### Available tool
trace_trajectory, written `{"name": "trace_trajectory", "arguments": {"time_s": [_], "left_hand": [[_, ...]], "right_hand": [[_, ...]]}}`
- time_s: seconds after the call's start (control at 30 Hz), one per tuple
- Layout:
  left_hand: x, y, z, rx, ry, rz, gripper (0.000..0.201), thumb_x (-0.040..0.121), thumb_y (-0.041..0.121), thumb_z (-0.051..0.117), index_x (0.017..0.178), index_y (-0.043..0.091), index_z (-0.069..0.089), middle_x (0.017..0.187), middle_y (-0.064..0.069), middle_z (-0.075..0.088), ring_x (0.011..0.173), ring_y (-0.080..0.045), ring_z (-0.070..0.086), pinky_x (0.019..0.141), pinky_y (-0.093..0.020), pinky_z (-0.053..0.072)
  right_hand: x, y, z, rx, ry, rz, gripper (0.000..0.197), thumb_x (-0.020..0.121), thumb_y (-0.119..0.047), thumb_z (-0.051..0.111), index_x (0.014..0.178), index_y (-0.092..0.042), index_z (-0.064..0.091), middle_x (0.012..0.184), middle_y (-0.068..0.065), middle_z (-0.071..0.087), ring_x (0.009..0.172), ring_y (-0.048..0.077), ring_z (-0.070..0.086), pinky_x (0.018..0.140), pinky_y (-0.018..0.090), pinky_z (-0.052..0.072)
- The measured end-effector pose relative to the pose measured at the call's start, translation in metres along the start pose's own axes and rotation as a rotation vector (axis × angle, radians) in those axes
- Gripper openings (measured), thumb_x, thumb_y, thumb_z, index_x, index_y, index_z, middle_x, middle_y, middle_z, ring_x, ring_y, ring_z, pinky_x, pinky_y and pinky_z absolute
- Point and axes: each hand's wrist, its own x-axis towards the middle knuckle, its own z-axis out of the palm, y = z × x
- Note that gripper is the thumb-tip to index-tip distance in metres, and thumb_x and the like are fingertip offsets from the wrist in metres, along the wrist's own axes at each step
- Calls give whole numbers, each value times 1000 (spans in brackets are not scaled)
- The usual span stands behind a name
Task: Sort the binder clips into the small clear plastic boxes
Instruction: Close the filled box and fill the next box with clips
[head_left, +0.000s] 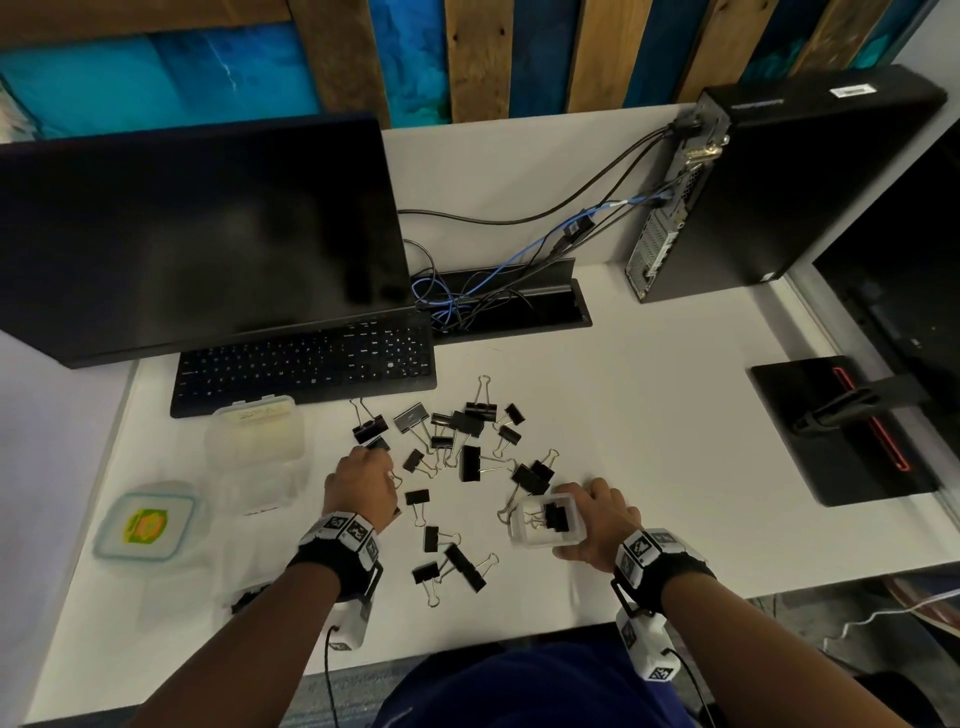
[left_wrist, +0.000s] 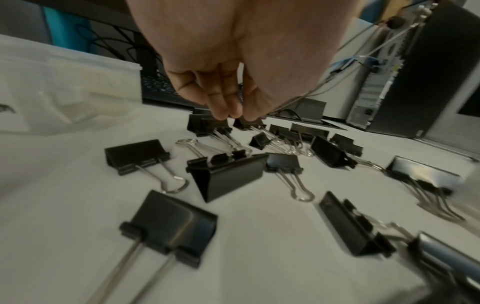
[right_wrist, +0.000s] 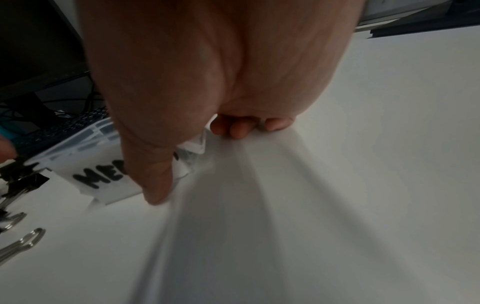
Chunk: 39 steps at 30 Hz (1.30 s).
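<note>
On the white worktop (head_left: 649, 415) a scatter of black binder clips (head_left: 457, 467) of several sizes lies in front of a black keyboard (head_left: 306, 364), between the two hands. The left hand (head_left: 361, 486) reaches down at the far left edge of the scatter; in the left wrist view its fingertips (left_wrist: 223, 111) and thumb are brought close together on a small black clip (left_wrist: 249, 122) that sits on the worktop beside a larger one. The pinch looks narrow, though whether the clip is fully gripped cannot be told.

The right hand (head_left: 597, 525) holds a small clear plastic box (head_left: 548, 522) at the near right of the scatter, thumb on the near side and fingers curled round the far side. The box stands on the worktop with its top uncovered, and a black clip (head_left: 556, 514) with wire handles lies inside it. In the right wrist view a white label (right_wrist: 103, 179) on the box's side reads "ME", the rest hidden by the thumb.

To the left stand more clear containers: a larger lidded one (head_left: 254, 431) just in front of the keyboard, another box (head_left: 265, 488) nearer, and a lid with a yellow-green sticker (head_left: 148, 522) at the far left. A dark monitor (head_left: 197, 234) rises behind the keyboard, cables (head_left: 467, 291) run into a worktop slot, and a black computer tower (head_left: 769, 187) stands at the right rear.
</note>
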Motion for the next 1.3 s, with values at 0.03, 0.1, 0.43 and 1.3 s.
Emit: {"name": "trace_trajectory", "arguments": {"time_s": [0.03, 0.1, 0.43, 1.3], "left_hand": [[0, -2, -2, 23, -6, -41, 16, 88, 18, 54, 102, 20, 61, 105, -4, 57, 97, -23, 55, 81, -38, 46], [0, -7, -4, 66, -34, -104, 18, 89, 23, 54, 106, 22, 58, 108, -3, 55, 100, -22, 53, 83, -38, 46], [-9, -27, 6, -169, -86, -69, 39, 88, 7, 52, 124, 23, 53, 127, -2, 52, 116, -23, 50, 98, -41, 44], [-19, 12, 11, 136, -267, 265, 47, 88, 34, 60, 133, 29, 47, 130, 3, 48, 116, -19, 51, 100, -35, 40]], "right_hand": [[0, 0, 0, 0, 0, 1, 81, 69, -57, 75, 138, -46, 33, 124, -2, 36, 118, 23, 41, 98, 44, 40], [-1, -1, 0, -1, 2, 1, 82, 69, -57, 74, 138, -46, 33, 123, -3, 36, 118, 22, 41, 98, 44, 41], [-4, -3, -1, -2, 4, 8, 79, 71, -54, 73, 138, -45, 34, 128, -1, 36, 119, 23, 40, 97, 43, 38], [-8, -6, 0, -26, 14, 23, 82, 72, -56, 74, 141, -43, 32, 129, -1, 36, 120, 23, 39, 99, 44, 39]]}}
